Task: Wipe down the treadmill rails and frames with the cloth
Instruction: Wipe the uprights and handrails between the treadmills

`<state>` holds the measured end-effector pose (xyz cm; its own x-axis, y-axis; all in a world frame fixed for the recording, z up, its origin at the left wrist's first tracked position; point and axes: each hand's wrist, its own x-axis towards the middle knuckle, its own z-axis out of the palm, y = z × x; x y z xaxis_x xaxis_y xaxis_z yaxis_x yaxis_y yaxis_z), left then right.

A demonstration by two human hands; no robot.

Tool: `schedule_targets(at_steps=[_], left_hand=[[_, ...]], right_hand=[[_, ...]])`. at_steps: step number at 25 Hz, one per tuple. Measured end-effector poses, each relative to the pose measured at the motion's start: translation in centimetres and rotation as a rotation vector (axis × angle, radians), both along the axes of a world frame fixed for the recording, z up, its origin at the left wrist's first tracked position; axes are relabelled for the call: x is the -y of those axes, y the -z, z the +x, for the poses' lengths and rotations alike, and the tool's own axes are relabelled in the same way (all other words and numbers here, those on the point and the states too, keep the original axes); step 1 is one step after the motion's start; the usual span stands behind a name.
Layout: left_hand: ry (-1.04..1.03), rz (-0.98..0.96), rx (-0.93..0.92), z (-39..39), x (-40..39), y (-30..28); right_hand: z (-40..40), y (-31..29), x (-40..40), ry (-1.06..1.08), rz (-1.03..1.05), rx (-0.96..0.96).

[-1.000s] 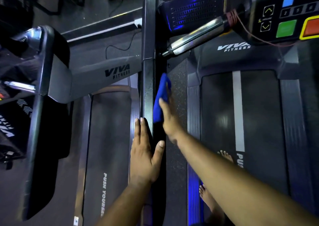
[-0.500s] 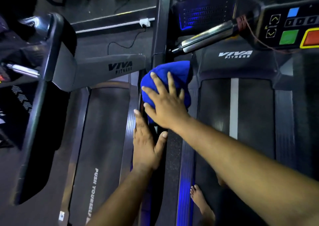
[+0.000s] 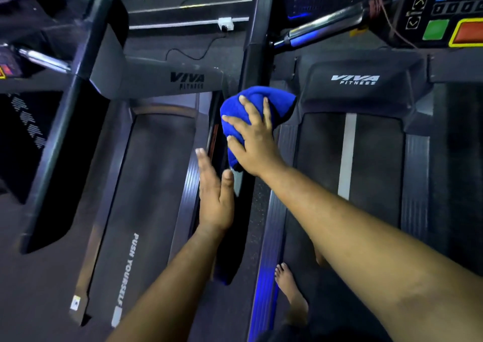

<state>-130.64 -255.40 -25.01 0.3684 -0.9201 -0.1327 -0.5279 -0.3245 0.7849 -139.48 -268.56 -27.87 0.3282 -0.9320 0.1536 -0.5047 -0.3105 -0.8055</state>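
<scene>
Midway by my reckoning: right hand [image 3: 254, 143], fingers spread, presses the blue cloth [image 3: 251, 106] onto the dark rail [image 3: 254, 54] beside the console [image 3: 444, 12], left hand [image 3: 215, 198] flat and released just below, lower rail and frames seemingly left.

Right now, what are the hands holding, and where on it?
The right hand presses the blue cloth against the treadmill frame, fingers spread over its bunched top. The left hand holds nothing.
</scene>
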Motion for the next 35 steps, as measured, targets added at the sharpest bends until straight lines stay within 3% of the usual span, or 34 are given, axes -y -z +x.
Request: schedule_targets(at_steps=[5, 9, 14, 17, 22, 25, 29, 35], left_hand=[[0.069, 0.112, 0.014, 0.8, -9.9, 1.0], [0.036, 0.206, -0.180, 0.9, -15.5, 0.6], [0.111, 0.097, -0.395, 0.3, -17.4, -1.7], [0.008, 0.057, -0.419, -0.7, -17.7, -2.6], [-0.110, -0.066, -0.135, -2.9, -17.2, -3.2], [0.027, -0.022, -0.254, -6.3, -15.8, -5.6], [0.281, -0.042, -0.345, -12.4, -12.4, -8.9], [0.440, 0.043, -0.390, -20.7, -6.6, -10.7]], right_hand=[[-0.2, 0.0, -8.9, -0.030, 0.054, 0.006], [-0.3, 0.0, -17.1, -0.058, 0.086, 0.024], [-2.3, 0.2, -24.5, -0.164, 0.106, 0.023], [-4.2, -1.2, -26.8, -0.275, 0.189, 0.004], [-9.1, -4.8, -26.9, -0.328, 0.324, 0.040], [-14.5, -6.0, -25.5, -0.110, 0.192, 0.027], [-21.9, -8.1, -22.9, -0.078, 0.395, 0.054], [-31.7, -11.3, -17.5, 0.086, 0.351, 0.336]])
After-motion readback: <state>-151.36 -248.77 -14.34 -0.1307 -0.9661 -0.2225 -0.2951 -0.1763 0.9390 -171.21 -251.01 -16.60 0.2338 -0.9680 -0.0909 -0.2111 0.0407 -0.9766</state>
